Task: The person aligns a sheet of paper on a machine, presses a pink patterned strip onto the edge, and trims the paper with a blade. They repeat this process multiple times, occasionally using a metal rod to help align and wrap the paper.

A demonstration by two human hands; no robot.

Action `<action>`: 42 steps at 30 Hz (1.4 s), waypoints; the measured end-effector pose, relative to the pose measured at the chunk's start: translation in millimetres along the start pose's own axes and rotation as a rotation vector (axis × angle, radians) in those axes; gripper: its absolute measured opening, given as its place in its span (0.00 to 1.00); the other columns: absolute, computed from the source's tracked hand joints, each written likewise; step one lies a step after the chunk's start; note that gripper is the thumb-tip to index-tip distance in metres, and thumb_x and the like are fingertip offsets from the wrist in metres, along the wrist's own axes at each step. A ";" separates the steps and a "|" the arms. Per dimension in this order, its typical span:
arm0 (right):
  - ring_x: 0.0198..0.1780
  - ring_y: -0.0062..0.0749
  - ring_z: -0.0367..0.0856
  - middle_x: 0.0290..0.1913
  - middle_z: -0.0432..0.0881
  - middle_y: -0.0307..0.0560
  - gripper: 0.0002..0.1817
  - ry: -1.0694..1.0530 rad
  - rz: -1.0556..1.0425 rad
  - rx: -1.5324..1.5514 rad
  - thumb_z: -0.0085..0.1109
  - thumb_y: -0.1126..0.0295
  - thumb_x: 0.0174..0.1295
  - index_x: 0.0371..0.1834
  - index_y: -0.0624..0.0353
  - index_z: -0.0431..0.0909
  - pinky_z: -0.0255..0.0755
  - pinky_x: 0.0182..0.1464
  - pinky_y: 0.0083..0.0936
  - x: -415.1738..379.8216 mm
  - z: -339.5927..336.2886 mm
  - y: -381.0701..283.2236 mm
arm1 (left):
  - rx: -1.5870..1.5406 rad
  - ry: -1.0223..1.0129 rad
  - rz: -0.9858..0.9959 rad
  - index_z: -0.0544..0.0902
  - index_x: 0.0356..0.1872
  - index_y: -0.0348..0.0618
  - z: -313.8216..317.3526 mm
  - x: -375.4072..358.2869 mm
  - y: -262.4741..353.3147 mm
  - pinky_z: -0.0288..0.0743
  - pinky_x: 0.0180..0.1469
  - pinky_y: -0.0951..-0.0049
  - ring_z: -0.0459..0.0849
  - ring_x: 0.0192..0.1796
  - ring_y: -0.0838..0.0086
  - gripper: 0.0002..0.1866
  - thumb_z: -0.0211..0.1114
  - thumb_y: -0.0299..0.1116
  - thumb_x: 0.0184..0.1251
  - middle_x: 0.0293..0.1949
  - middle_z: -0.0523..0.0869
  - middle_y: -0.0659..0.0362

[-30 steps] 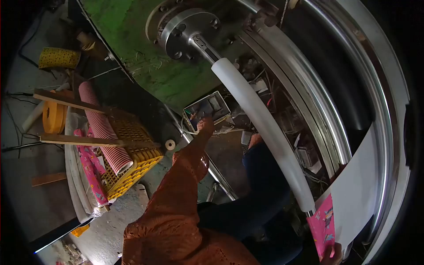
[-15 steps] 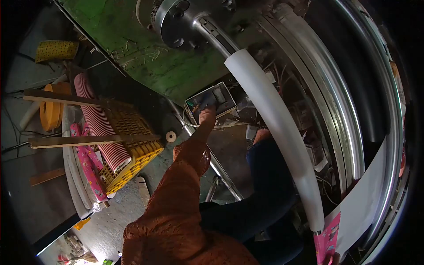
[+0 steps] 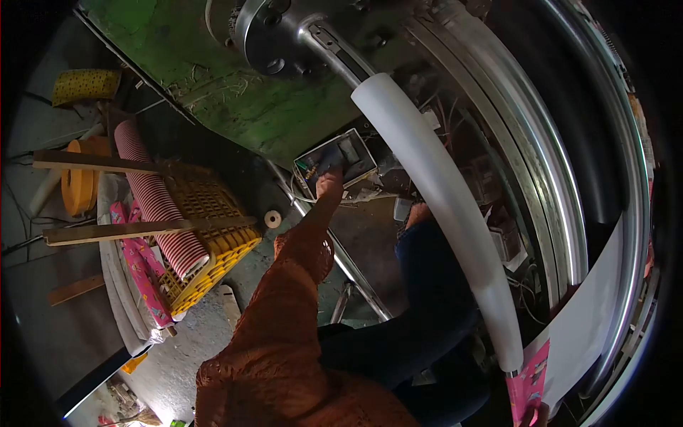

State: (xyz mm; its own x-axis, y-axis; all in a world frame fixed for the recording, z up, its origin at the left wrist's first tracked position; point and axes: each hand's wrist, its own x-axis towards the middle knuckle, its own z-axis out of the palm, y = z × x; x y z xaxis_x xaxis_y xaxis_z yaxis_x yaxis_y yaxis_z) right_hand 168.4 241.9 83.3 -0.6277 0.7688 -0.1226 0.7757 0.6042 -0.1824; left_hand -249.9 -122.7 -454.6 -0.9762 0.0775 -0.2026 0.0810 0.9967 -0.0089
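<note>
My left hand [image 3: 330, 183] reaches from an orange-brown sleeve into a small open box [image 3: 370, 174] beneath the green machine panel. Its fingers are dark against the box's contents; whether they hold anything is unclear. At the bottom right edge, my right hand [image 3: 543, 414] is partly in view, its fingers closed on a pink patterned sheet [image 3: 532, 377]. This sheet lies by the lower end of a long white roll [image 3: 441, 185] on a metal shaft [image 3: 338, 51]. A white sheet [image 3: 587, 313] stretches beside the pink one.
Long metal rollers [image 3: 544, 149] run down the right side. At the left stands a yellow basket [image 3: 224, 249] with a red-striped roll [image 3: 156, 196] and wooden bars [image 3: 114, 231] across it. A metal tube [image 3: 348, 263] slants below the box. My bent leg [image 3: 434, 277] is under the white roll.
The view has shifted slightly, so most things sit a little further left. My left hand remains at the box, and slightly more of my right hand shows at the pink sheet.
</note>
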 end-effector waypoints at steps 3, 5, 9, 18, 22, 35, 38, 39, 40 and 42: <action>0.29 0.31 0.71 0.26 0.73 0.47 0.06 0.008 -0.004 0.003 0.55 0.74 0.62 0.31 0.67 0.73 0.66 0.34 0.30 -5.3 -1.0 2.6 | -0.838 0.126 -0.005 0.79 0.43 0.53 159.6 41.5 -20.3 0.81 0.42 0.65 0.86 0.43 0.64 0.10 0.61 0.31 0.60 0.40 0.85 0.58; 0.29 0.31 0.71 0.26 0.73 0.47 0.06 0.017 -0.003 0.007 0.55 0.74 0.62 0.31 0.67 0.73 0.66 0.34 0.30 -9.7 -3.1 7.0 | -0.332 0.067 -0.014 0.80 0.44 0.52 84.7 23.0 -16.2 0.81 0.43 0.63 0.86 0.44 0.63 0.11 0.61 0.31 0.60 0.42 0.85 0.56; 0.29 0.31 0.72 0.26 0.74 0.47 0.05 0.037 -0.045 0.038 0.55 0.75 0.62 0.31 0.67 0.73 0.66 0.35 0.30 -26.7 -5.1 24.1 | -0.207 0.041 0.081 0.80 0.45 0.49 -33.8 -4.2 0.3 0.79 0.46 0.60 0.84 0.46 0.59 0.12 0.62 0.30 0.59 0.45 0.83 0.54; 0.36 0.49 0.79 0.31 0.79 0.54 0.05 0.141 -0.142 0.251 0.61 0.78 0.49 0.30 0.66 0.77 0.71 0.39 0.32 -29.2 -6.0 -14.8 | -0.701 0.258 1.173 0.83 0.45 0.42 -273.8 -215.6 92.7 0.73 0.51 0.51 0.79 0.50 0.53 0.13 0.67 0.27 0.56 0.48 0.80 0.49; 0.41 0.50 0.80 0.35 0.82 0.52 0.06 0.185 -0.269 0.140 0.63 0.71 0.50 0.29 0.61 0.82 0.73 0.44 0.40 -23.3 -5.3 1.6 | -0.789 0.708 1.670 0.82 0.49 0.41 -376.4 -341.7 152.8 0.72 0.58 0.55 0.78 0.51 0.60 0.17 0.67 0.31 0.57 0.50 0.79 0.53; 0.42 0.42 0.76 0.38 0.79 0.46 0.12 0.833 -0.361 0.116 0.65 0.61 0.56 0.35 0.57 0.79 0.66 0.46 0.38 -68.8 50.3 17.5 | -0.354 0.796 1.426 0.76 0.47 0.44 -388.9 -379.5 248.7 0.67 0.49 0.60 0.75 0.48 0.64 0.29 0.75 0.46 0.45 0.44 0.76 0.58; 0.39 0.41 0.74 0.34 0.76 0.45 0.13 0.869 -0.347 0.082 0.64 0.58 0.56 0.33 0.55 0.77 0.65 0.43 0.37 -60.3 63.1 20.2 | -0.355 0.831 1.421 0.77 0.45 0.44 -383.4 -377.5 247.3 0.68 0.48 0.60 0.76 0.46 0.63 0.25 0.71 0.48 0.50 0.43 0.78 0.58; 0.38 0.40 0.74 0.32 0.74 0.44 0.14 0.877 -0.348 0.055 0.65 0.57 0.55 0.32 0.55 0.76 0.65 0.42 0.37 -54.8 65.5 21.9 | -0.371 0.913 1.432 0.78 0.43 0.44 -383.3 -373.4 249.5 0.68 0.46 0.60 0.76 0.45 0.63 0.22 0.66 0.50 0.57 0.42 0.78 0.58; 0.34 0.39 0.73 0.28 0.72 0.43 0.13 0.934 -0.380 0.026 0.66 0.57 0.53 0.30 0.54 0.76 0.64 0.38 0.35 -49.7 66.8 23.6 | -0.391 1.002 1.436 0.78 0.41 0.44 -385.3 -369.2 254.9 0.69 0.45 0.60 0.77 0.43 0.63 0.21 0.61 0.53 0.63 0.40 0.79 0.57; 0.33 0.38 0.73 0.27 0.71 0.42 0.14 0.933 -0.375 0.020 0.66 0.57 0.53 0.29 0.54 0.75 0.64 0.37 0.33 -44.9 69.8 25.6 | -0.417 1.037 1.414 0.79 0.38 0.43 -383.7 -367.1 259.8 0.70 0.42 0.62 0.78 0.40 0.63 0.20 0.57 0.52 0.67 0.38 0.80 0.57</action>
State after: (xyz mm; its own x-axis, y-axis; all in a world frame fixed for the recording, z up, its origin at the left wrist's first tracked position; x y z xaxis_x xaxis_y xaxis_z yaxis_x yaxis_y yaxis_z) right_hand 211.9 208.2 16.1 -0.5220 0.3914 0.7578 0.5318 0.8440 -0.0696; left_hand 52.4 117.4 -6.8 0.0512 0.6051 0.7945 0.9859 0.0964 -0.1370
